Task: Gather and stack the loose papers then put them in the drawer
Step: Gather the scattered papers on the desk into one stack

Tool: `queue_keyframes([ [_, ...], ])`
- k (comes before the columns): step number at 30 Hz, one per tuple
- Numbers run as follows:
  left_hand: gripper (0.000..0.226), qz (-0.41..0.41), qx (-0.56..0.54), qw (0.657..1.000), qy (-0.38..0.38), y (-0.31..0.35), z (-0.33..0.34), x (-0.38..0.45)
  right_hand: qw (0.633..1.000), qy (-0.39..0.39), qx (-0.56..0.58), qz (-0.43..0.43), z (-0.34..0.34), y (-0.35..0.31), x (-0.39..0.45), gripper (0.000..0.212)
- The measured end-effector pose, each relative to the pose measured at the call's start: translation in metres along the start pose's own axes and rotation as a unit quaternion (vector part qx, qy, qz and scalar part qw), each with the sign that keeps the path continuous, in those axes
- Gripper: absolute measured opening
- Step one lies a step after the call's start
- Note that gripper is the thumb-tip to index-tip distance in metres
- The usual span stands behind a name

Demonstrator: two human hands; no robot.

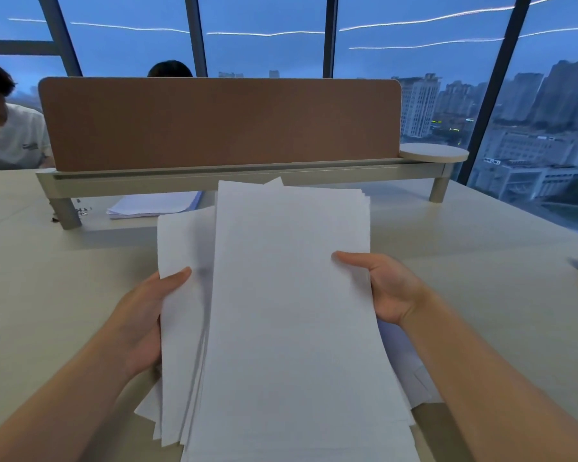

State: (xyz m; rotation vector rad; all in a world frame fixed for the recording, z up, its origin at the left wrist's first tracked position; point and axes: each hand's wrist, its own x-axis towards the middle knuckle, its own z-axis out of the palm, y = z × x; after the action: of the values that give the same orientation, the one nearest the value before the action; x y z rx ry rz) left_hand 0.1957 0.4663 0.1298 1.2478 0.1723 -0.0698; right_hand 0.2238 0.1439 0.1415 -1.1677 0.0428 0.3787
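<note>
A loose stack of white papers (291,311) is lifted above the pale desk (64,295) in front of me, its sheets fanned and uneven at the left edge. My left hand (147,315) grips the stack's left side, thumb on top. On the right side my right hand (387,288) holds the edge, with its thumb over the top sheet. More white sheets (411,371) lie on the desk under my right wrist. No drawer is in view.
A second pile of paper (151,205) lies under the raised shelf (214,178) that carries a brown divider panel (221,121). Small clips (80,211) sit by the shelf's left leg. Two people sit beyond the divider. Windows stand behind.
</note>
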Motion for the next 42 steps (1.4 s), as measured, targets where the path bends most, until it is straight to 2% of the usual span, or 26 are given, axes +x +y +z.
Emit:
queue_keyframes([
  [3, 0.043, -0.021, -0.022, 0.999, -0.023, 0.0, -0.004, 0.001, 1.0, -0.002, 0.005, 0.0, -0.001, -0.001, 0.0, 0.035],
  [7, 0.051, -0.04, -0.007, 0.996, -0.082, -0.002, -0.005, 0.001, 1.0, -0.004, 0.007, 0.004, -0.001, -0.001, -0.002, 0.042],
  [11, 0.084, -0.057, -0.008, 0.992, -0.109, -0.001, -0.004, -0.002, 1.0, -0.002, 0.008, 0.003, 0.0, 0.0, -0.002, 0.046],
  [12, 0.083, -0.055, -0.012, 0.993, -0.105, -0.001, -0.003, -0.002, 1.0, -0.001, 0.007, 0.004, -0.001, 0.001, 0.0, 0.047],
  [16, 0.056, -0.031, 0.009, 0.998, -0.059, -0.003, -0.001, -0.001, 0.999, 0.019, -0.027, 0.015, -0.002, 0.004, 0.005, 0.046],
  [19, 0.036, 0.001, 0.017, 0.998, 0.056, 0.0, -0.01, 0.007, 0.994, 0.084, -0.072, 0.0, -0.004, 0.006, 0.011, 0.037],
  [21, 0.038, 0.033, -0.03, 0.995, 0.086, 0.006, -0.02, 0.012, 0.987, 0.126, -0.1, -0.008, -0.007, 0.004, 0.014, 0.034],
  [24, 0.038, 0.078, -0.087, 0.99, 0.078, 0.015, -0.027, 0.009, 0.972, 0.182, -0.144, -0.032, -0.011, 0.001, 0.016, 0.019],
  [29, 0.036, 0.069, -0.092, 0.992, 0.058, 0.02, -0.025, -0.004, 0.947, 0.243, -0.197, -0.077, -0.014, 0.003, 0.023, 0.01],
  [33, 0.049, 0.063, -0.111, 0.991, 0.043, 0.018, -0.027, -0.008, 0.923, 0.28, -0.247, -0.097, -0.013, 0.005, 0.027, 0.009],
  [36, 0.047, 0.085, -0.149, 0.984, 0.051, 0.022, -0.028, -0.006, 0.915, 0.297, -0.25, -0.109, -0.011, 0.004, 0.027, 0.017],
  [40, 0.046, 0.095, -0.191, 0.974, 0.071, 0.023, -0.033, 0.001, 0.914, 0.312, -0.229, -0.125, -0.008, 0.004, 0.024, 0.008],
  [42, 0.046, 0.097, -0.198, 0.972, 0.083, 0.024, -0.031, 0.003, 0.916, 0.31, -0.222, -0.126, -0.008, 0.005, 0.024, 0.016],
])
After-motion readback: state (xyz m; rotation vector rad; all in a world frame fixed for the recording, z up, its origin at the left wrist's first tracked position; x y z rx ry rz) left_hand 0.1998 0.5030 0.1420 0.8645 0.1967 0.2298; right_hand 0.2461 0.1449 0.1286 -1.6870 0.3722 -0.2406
